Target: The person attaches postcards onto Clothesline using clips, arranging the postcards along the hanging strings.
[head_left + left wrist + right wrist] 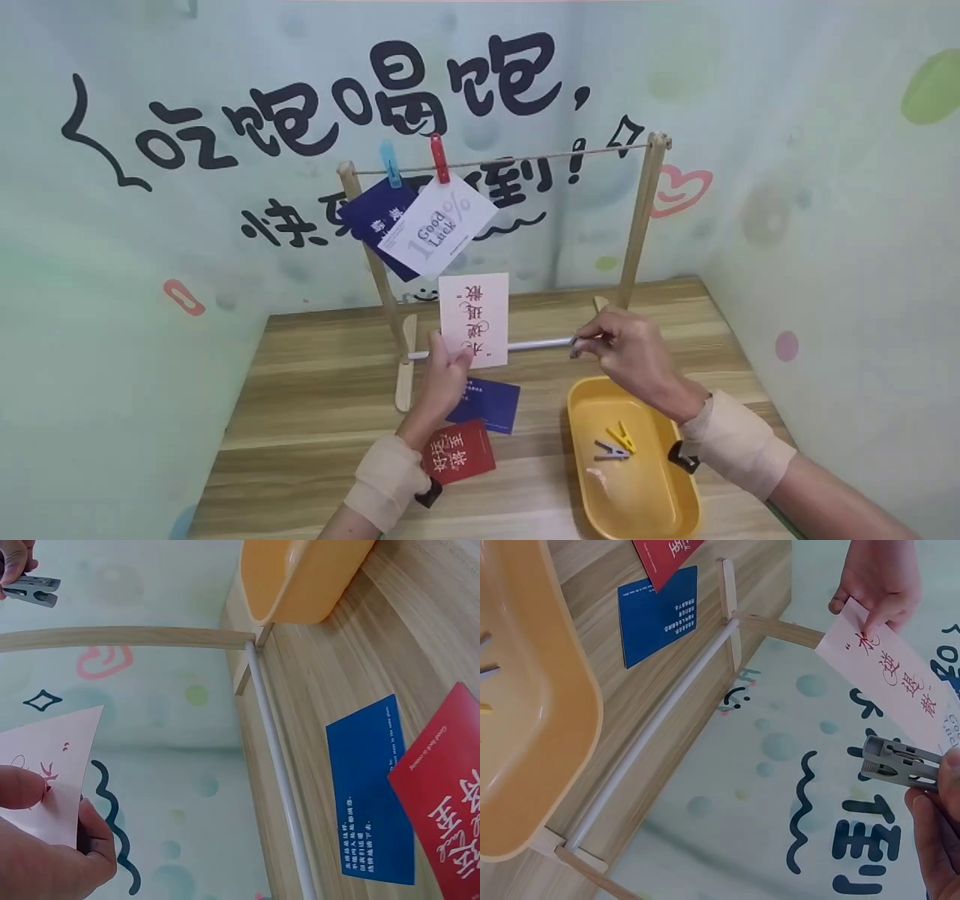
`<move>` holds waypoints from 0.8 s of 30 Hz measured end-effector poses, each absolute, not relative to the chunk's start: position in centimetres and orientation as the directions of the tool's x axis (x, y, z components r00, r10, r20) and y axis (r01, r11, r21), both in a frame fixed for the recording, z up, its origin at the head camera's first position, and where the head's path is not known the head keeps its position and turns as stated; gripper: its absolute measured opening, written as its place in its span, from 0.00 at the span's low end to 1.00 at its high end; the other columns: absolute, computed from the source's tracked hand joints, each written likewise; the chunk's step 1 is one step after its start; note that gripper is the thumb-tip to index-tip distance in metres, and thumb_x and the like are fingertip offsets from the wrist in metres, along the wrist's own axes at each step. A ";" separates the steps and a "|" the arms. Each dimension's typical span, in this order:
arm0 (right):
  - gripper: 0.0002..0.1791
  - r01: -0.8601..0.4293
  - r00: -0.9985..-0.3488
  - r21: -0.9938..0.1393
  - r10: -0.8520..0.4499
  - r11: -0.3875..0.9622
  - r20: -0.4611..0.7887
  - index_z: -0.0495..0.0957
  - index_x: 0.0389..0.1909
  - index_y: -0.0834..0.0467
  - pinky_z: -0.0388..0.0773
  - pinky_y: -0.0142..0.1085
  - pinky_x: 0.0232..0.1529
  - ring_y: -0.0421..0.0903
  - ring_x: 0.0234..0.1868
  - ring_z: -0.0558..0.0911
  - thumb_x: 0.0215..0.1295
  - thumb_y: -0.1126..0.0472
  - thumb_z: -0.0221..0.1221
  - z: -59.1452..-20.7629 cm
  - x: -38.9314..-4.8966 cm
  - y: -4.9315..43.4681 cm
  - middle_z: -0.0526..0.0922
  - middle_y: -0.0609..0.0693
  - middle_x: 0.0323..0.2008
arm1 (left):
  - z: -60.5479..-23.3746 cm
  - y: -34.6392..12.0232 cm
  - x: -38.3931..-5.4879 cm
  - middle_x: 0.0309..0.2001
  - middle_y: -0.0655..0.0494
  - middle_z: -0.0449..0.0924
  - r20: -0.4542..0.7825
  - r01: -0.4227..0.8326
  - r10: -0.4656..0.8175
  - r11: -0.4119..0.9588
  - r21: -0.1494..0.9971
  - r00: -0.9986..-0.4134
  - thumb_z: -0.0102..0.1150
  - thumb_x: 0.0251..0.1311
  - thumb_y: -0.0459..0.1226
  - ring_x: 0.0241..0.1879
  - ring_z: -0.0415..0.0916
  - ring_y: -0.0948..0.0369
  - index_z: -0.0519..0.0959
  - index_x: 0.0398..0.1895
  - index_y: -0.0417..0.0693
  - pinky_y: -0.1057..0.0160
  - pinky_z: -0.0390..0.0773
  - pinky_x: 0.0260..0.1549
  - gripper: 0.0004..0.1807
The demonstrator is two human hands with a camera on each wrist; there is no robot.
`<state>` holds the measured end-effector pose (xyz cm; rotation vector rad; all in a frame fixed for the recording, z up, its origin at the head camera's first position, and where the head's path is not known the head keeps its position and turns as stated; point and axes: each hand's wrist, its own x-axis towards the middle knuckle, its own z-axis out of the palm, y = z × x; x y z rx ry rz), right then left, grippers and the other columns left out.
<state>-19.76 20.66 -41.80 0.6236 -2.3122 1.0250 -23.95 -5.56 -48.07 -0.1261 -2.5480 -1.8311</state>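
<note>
My left hand (444, 379) pinches a pale pink card (474, 307) with red writing by its lower edge, thumb in front, holding it up before the wooden rack. In the right wrist view a grey clothespin (901, 761) is pinched between the thumb and fingers of my right hand (630, 352), over the yellow tray's far end. A string (555, 156) spans the rack's two posts. On it a blue clothespin (391, 165) holds a dark blue card (375, 206), and a red clothespin (440, 159) holds a white "Good Luck" card (439, 229), which overlaps the blue one.
A blue card (491, 405) and a red card (469, 454) lie overlapping on the wooden table (315, 390). The yellow tray (581, 457) at the right contains a yellow clothespin (621, 436) and a greyish one (609, 450). A white bar (540, 344) joins the rack's posts low down.
</note>
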 end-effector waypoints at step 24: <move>0.08 -0.523 -0.826 -0.574 -0.209 0.630 0.523 0.86 0.27 0.62 0.86 0.35 0.36 0.44 0.30 0.88 0.56 0.78 0.65 -35.5 -23.5 20.1 0.88 0.52 0.28 | -44.8 -4.6 -26.0 0.61 0.38 0.73 0.051 0.053 0.014 0.229 0.972 -0.999 0.49 0.69 0.34 0.67 0.68 0.46 0.56 0.70 0.39 0.48 0.59 0.74 0.28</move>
